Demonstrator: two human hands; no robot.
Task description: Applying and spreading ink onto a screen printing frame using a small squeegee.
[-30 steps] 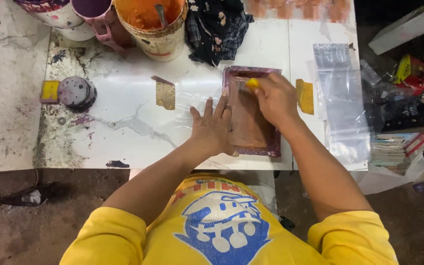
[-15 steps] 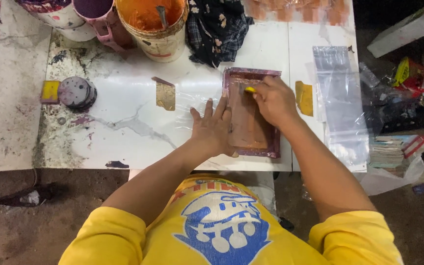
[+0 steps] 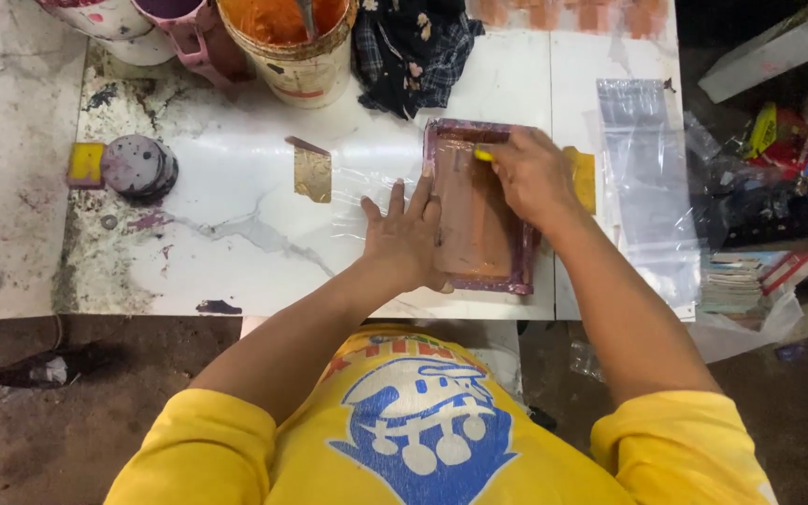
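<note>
Purple-framed printing screen [image 3: 475,210] lies flat on the white table [image 3: 236,252], just below the dark rag [image 3: 411,42]; left hand [image 3: 407,238] presses its left edge, fingers spread, while right hand [image 3: 533,178] clasps a yellow squeegee [image 3: 484,155] at its top

Frame [image 3: 475,215] on table [image 3: 236,262]; bucket [image 3: 287,47] behind; bags [image 3: 652,187] right.

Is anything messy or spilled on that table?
Yes. The white table has dried paint stains and smudges along its left side, and the orange paint bucket is smeared with drips. A dark cloth lies crumpled beside it. Nothing looks freshly spilled.
</note>
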